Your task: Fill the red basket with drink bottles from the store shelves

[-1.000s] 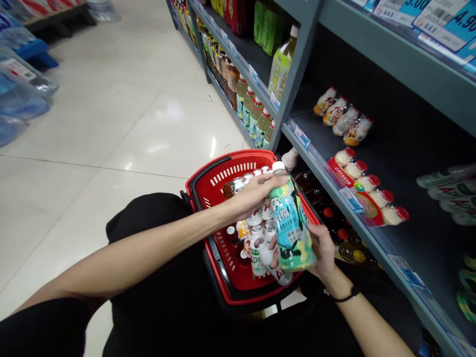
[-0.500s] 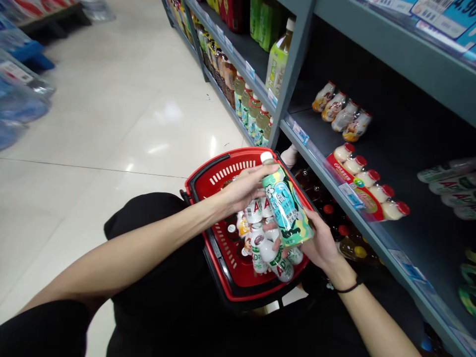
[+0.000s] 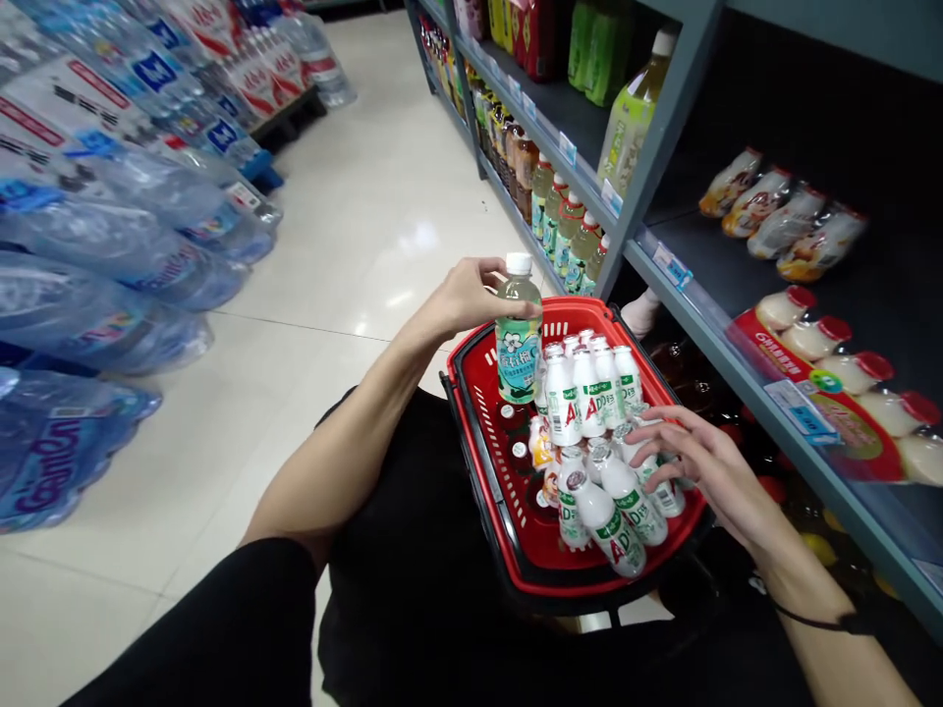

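Observation:
My left hand (image 3: 471,297) grips a drink bottle (image 3: 519,344) near its shoulder. The bottle has a white cap and a green and blue label, and it stands upright over the far left part of the red shopping basket (image 3: 508,535). Over the basket's right side, my right hand (image 3: 696,462) is open with its fingers spread, close to the packs of white milk-drink bottles (image 3: 582,393). Some of these bottles stand and others lean toward me. Small orange-and-white bottles (image 3: 541,442) and white-capped dark bottles (image 3: 520,452) lie lower in the basket, partly covered.
To the right, a grey shelf (image 3: 707,324) holds a red-capped bottle pack (image 3: 840,363) and a wrapped row of small bottles (image 3: 781,216). Large water bottles (image 3: 147,255) are stacked at the left. Pale tiled floor (image 3: 354,236) runs between them.
My right hand has let go of the drink bottle and opened. My left hand now holds it alone, turned upright and moved to the basket's left side. The view has swung left.

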Demonstrator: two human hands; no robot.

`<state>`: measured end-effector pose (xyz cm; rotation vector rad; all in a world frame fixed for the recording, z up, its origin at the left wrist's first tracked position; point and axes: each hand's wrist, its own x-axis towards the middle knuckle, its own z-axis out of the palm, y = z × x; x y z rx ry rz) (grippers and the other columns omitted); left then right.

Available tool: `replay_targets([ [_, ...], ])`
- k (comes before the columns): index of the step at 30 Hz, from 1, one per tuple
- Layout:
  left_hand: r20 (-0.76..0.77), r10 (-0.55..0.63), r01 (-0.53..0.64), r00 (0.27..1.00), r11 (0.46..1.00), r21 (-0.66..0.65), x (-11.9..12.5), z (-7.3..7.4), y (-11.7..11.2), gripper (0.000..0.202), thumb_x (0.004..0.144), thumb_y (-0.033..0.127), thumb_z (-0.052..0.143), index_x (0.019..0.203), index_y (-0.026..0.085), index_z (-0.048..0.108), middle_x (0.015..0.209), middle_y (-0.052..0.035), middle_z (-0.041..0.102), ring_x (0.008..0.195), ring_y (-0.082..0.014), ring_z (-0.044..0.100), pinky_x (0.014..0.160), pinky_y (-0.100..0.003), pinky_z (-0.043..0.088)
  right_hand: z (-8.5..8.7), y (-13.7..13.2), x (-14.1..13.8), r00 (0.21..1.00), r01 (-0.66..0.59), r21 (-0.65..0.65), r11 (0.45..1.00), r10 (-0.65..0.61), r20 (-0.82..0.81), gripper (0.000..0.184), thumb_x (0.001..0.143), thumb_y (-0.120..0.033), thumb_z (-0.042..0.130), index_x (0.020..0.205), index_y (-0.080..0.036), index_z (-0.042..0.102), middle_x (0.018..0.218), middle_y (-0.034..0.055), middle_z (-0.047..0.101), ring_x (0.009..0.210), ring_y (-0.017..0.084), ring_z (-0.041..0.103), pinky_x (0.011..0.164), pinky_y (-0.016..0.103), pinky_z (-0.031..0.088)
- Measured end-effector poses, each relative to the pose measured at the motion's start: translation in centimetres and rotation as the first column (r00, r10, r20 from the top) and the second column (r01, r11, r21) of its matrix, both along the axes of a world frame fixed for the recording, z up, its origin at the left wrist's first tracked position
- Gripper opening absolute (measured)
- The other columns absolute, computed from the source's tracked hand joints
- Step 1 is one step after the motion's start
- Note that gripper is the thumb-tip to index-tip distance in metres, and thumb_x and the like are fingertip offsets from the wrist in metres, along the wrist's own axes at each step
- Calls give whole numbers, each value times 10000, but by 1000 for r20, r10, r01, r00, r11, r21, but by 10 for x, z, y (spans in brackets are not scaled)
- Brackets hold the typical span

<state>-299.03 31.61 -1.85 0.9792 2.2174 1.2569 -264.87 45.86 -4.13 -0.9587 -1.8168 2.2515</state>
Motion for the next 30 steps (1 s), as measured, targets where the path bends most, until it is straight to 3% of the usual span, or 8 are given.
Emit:
replay_targets([
  [3, -207, -38, -21, 978, 962, -274, -3, -9, -4, 614, 570, 487, 949, 1018, 133, 723, 964, -111, 745, 929, -281, 683, 816, -355, 524, -2, -1, -2, 999, -35, 24, 999, 35, 15, 436, 895, -554, 773, 1120, -193, 682, 993, 121, 779, 792, 214, 724, 567, 296, 640],
  [7, -341, -202, -63, 918, 775, -629, 11, -25, 2, 757, 601, 423, 959, 1229, 103, 682, 1145, -202, 735, 1080, -404, 686, 913, -428, 534, -6, -2, -1, 998, -60, 27, 998, 59, 19, 407, 919, -552, 754, 1100, -192, 696, 960, 108, 771, 766, 199, 713, 555, 279, 627],
  [9, -327, -256, -65, 910, 691, -720, 15, -33, 7, 731, 629, 367, 950, 1254, 92, 689, 1211, -236, 721, 1130, -431, 679, 938, -449, 544, -8, -2, 0, 998, -67, 26, 997, 66, 16, 406, 924, -555, 750, 1097, -190, 703, 953, 104, 766, 761, 197, 712, 548, 275, 623],
  [12, -311, -266, -90, 912, 611, -787, 13, -42, 13, 702, 599, 309, 972, 1220, 96, 725, 1231, -240, 725, 1173, -436, 669, 985, -459, 548, -7, -1, 3, 997, -83, 30, 996, 83, 4, 410, 919, -566, 752, 1074, -188, 707, 937, 98, 758, 750, 193, 710, 536, 269, 616],
  [15, -320, -236, -131, 917, 580, -804, 5, -47, 19, 753, 567, 348, 1000, 1233, 116, 735, 1238, -229, 734, 1181, -442, 675, 1005, -466, 552, -5, -1, 5, 993, -119, 44, 992, 119, -5, 403, 926, -573, 740, 1054, -193, 702, 930, 92, 755, 751, 191, 707, 546, 269, 619],
  [21, -333, -291, -141, 897, 525, -839, 3, -55, 33, 802, 592, 344, 1001, 1296, 90, 714, 1301, -266, 716, 1231, -449, 668, 1049, -477, 533, -8, -1, 9, 987, -154, 55, 987, 156, -34, 351, 972, -540, 695, 1063, -202, 683, 923, 76, 750, 737, 176, 706, 548, 251, 606],
  [30, -306, -322, -106, 896, 515, -851, -8, -52, 37, 759, 507, 319, 1029, 1192, 120, 768, 1252, -241, 736, 1212, -439, 663, 1039, -475, 527, -10, -1, 13, 986, -156, 76, 985, 160, -42, 335, 975, -522, 693, 1047, -194, 693, 905, 71, 743, 718, 173, 702, 553, 260, 601],
])
